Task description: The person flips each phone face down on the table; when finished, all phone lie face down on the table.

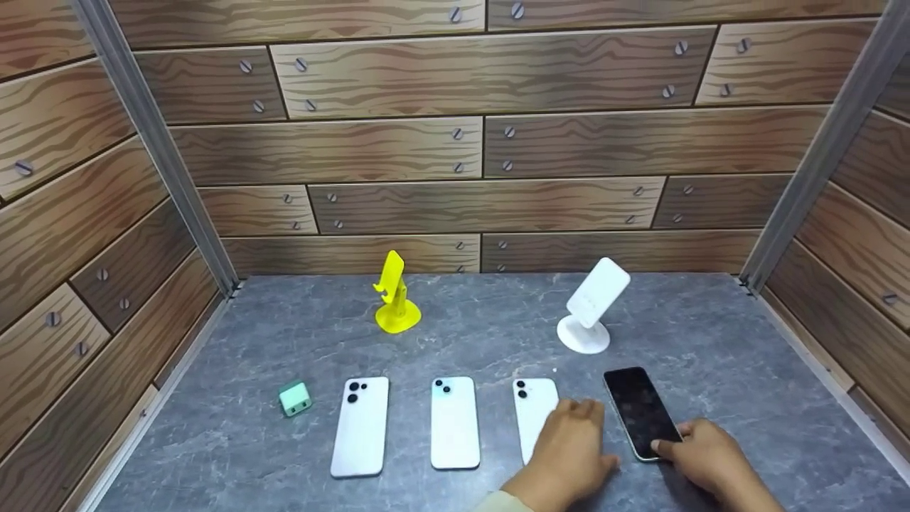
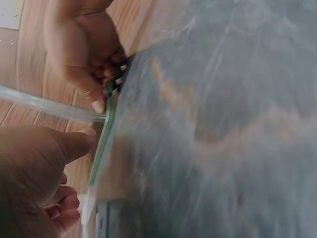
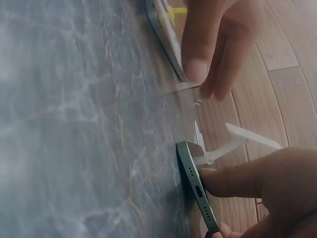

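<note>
A smartphone with a dark screen and green edge (image 1: pixel 643 412) lies face up at the right, its near end between the thumb and fingers of my right hand (image 1: pixel 707 455). In the right wrist view the right hand (image 3: pixel 267 193) pinches this phone's port end (image 3: pixel 198 191), thumb over the screen side. My left hand (image 1: pixel 572 448) hovers over the right side of a white phone (image 1: pixel 534 409) with two camera lenses, hiding its lower part. Its thumb points toward the dark-screened phone. In the left wrist view the left hand (image 2: pixel 39 173) holds nothing, fingers loosely bent.
Two more phones lie face down leftward: a white one (image 1: pixel 455 427) and a silvery one (image 1: pixel 361 427). A mint-green charger cube (image 1: pixel 295 399) sits beyond them. Behind stand a yellow phone stand (image 1: pixel 397 299) and a white one (image 1: pixel 593 302). Wood-patterned walls (image 1: pixel 398 149) enclose the grey tabletop (image 1: pixel 234 455).
</note>
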The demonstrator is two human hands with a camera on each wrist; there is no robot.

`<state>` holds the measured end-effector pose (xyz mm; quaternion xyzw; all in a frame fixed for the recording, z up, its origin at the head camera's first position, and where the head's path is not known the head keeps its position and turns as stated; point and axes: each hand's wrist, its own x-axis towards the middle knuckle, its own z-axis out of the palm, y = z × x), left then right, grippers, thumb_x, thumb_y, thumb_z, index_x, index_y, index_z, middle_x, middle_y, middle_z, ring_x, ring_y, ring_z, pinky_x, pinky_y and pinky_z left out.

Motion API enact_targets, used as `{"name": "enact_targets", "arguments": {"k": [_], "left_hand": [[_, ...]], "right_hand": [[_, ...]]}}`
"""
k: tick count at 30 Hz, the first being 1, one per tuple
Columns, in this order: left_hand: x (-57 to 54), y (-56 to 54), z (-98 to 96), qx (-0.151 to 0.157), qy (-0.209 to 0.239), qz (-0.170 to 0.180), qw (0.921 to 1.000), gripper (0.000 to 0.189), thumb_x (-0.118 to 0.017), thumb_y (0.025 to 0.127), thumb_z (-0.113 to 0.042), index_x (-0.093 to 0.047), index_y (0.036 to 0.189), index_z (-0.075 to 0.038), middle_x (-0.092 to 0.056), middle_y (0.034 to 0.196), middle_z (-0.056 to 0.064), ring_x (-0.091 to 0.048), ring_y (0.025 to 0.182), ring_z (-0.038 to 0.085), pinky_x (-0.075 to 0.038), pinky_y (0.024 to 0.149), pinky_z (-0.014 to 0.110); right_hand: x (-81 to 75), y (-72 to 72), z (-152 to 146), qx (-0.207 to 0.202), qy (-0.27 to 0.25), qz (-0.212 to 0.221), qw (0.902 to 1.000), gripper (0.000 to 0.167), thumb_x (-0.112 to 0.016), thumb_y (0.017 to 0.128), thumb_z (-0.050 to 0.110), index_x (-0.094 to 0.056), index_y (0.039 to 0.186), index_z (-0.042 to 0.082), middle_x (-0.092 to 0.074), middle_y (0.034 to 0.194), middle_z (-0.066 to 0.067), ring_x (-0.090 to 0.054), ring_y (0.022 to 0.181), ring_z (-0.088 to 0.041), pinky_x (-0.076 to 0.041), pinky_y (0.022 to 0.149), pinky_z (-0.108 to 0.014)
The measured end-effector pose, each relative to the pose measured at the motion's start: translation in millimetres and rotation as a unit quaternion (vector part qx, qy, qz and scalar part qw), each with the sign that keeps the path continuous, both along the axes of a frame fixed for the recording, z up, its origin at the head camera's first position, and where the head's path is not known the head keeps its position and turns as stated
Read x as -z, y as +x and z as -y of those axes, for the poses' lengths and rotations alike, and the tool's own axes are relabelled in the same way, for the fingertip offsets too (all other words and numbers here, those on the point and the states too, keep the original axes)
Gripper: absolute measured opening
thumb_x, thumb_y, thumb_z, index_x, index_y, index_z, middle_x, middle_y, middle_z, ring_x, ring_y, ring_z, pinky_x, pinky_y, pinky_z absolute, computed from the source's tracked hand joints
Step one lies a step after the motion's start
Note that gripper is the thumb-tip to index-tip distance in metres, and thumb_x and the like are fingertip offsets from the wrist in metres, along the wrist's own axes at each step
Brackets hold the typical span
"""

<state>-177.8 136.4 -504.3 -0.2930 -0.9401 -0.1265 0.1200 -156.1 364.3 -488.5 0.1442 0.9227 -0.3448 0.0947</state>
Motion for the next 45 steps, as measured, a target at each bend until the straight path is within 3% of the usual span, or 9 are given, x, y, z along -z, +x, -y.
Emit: {"name": "enact_targets", "arguments": {"k": [5,12,19,25,29,33,37,42,45], "left_hand": [[5.2,2.0,-3.4,-0.006,0.012,0.020,0.9997,0.061,-0.082,0.094,-0.053,-0.070,0.140,-0.016,-0.074,0.137,-0.006,-0.063,0.119,0.011,-0.050,0.107,0.022],[1.4,-3.5,-0.1,-0.026,0.094,0.003,0.9952,0.036,-0.082,0.097,-0.040,-0.076,0.121,-0.015,-0.081,0.119,-0.006,-0.066,0.104,0.012,-0.052,0.097,0.022],[-0.7,-6.3,-0.4,-0.054,0.145,0.021,0.9878,0.049,-0.081,0.098,-0.038,-0.076,0.135,-0.006,-0.082,0.124,0.001,-0.067,0.108,0.014,-0.054,0.102,0.023],[-1.8,-9.2,-0.6,-0.066,0.178,0.026,0.9815,0.047,-0.079,0.100,-0.035,-0.076,0.134,-0.003,-0.083,0.117,0.007,-0.069,0.105,0.016,-0.056,0.100,0.026],[-3.8,-11.7,-1.1,-0.075,0.207,0.041,0.9746,0.046,-0.079,0.101,-0.035,-0.076,0.134,-0.002,-0.083,0.116,0.010,-0.071,0.105,0.018,-0.058,0.100,0.029],[-7.3,-14.3,-1.8,-0.085,0.246,0.077,0.9625,0.051,-0.077,0.102,-0.038,-0.074,0.138,-0.002,-0.083,0.118,0.010,-0.073,0.107,0.019,-0.060,0.100,0.032],[-10.0,-16.5,-1.1,-0.093,0.274,0.091,0.9530,0.052,-0.076,0.103,-0.038,-0.073,0.138,0.000,-0.083,0.115,0.011,-0.075,0.106,0.021,-0.061,0.098,0.035],[-11.9,-18.4,0.4,-0.100,0.262,0.075,0.9570,0.050,-0.074,0.104,-0.037,-0.074,0.136,0.002,-0.083,0.113,0.017,-0.077,0.104,0.025,-0.062,0.096,0.037],[-12.1,-19.2,0.8,-0.107,0.250,0.070,0.9598,0.048,-0.075,0.103,-0.037,-0.076,0.133,0.001,-0.083,0.111,0.017,-0.077,0.103,0.026,-0.062,0.096,0.038]], "right_hand": [[0.7,5.7,4,0.020,-0.023,-0.019,0.9993,0.048,-0.081,0.093,0.024,-0.069,0.121,-0.014,-0.076,0.107,-0.018,-0.068,0.102,-0.031,-0.055,0.087,-0.047],[-10.7,18.3,16,0.026,0.038,-0.086,0.9953,0.041,-0.080,0.096,0.027,-0.068,0.117,-0.007,-0.079,0.098,-0.012,-0.072,0.091,-0.027,-0.055,0.079,-0.049],[-17.2,25.5,33,0.026,0.096,-0.124,0.9872,0.028,-0.082,0.093,0.026,-0.070,0.102,0.002,-0.072,0.086,-0.004,-0.067,0.080,-0.025,-0.053,0.073,-0.050],[-14.9,26.8,43,0.012,0.121,-0.149,0.9813,0.022,-0.086,0.090,0.021,-0.069,0.092,0.008,-0.070,0.080,0.001,-0.064,0.070,-0.021,-0.051,0.066,-0.048],[-11.8,29.8,50,0.004,0.143,-0.194,0.9706,0.021,-0.088,0.086,0.016,-0.068,0.088,0.010,-0.072,0.079,0.001,-0.066,0.068,-0.020,-0.052,0.064,-0.049],[-8.8,33.8,55,-0.011,0.153,-0.208,0.9659,0.021,-0.088,0.085,0.013,-0.068,0.088,0.012,-0.069,0.077,0.002,-0.063,0.066,-0.017,-0.052,0.062,-0.046],[-5.6,37.9,57,-0.032,0.167,-0.235,0.9571,0.024,-0.088,0.084,0.009,-0.065,0.086,0.015,-0.065,0.076,0.004,-0.058,0.065,-0.014,-0.049,0.060,-0.042],[-4.2,40.3,60,-0.053,0.183,-0.244,0.9510,0.029,-0.088,0.082,0.006,-0.062,0.083,0.018,-0.060,0.074,0.005,-0.054,0.062,-0.014,-0.047,0.058,-0.040],[-5.8,38.3,61,-0.067,0.187,-0.217,0.9559,0.029,-0.088,0.082,0.006,-0.062,0.083,0.017,-0.059,0.074,0.005,-0.054,0.062,-0.013,-0.048,0.058,-0.040]]}}
